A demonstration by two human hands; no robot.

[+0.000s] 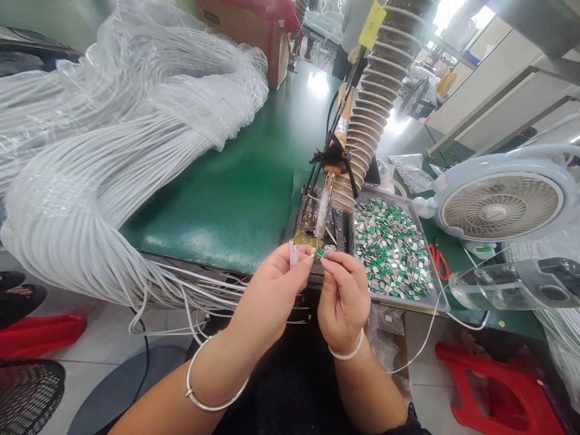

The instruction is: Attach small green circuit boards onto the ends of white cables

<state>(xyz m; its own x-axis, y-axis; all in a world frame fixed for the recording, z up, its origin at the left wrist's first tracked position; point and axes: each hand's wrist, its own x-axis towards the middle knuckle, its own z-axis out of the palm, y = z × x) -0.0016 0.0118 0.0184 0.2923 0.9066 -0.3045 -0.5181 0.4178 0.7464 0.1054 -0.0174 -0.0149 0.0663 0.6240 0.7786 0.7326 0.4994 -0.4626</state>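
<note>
My left hand [272, 281] is closed, its thumb and fingers pinching the end of a white cable [293, 254]. Close beside it, my right hand [345, 296] pinches a small green circuit-board connector [321, 252]. A thin pale wire [422, 348] runs past my right wrist up along the palm; whether the fingers grip it I cannot tell. Just above the fingertips, a soldering iron [324, 208] hangs fixed, tip down, over a dark work stand with yellowish residue [304, 237]. Contact between tip, cable and board is too small to make out.
Right of the iron, a clear tray [408, 304] holds many green-and-metal connectors [392, 248]. Farther right are red-handled scissors [438, 261], a fan [498, 208] and a clear jug [498, 284]. A ribbed hose [374, 99] descends beside the iron. Bundled white cables [90, 163] cover the left.
</note>
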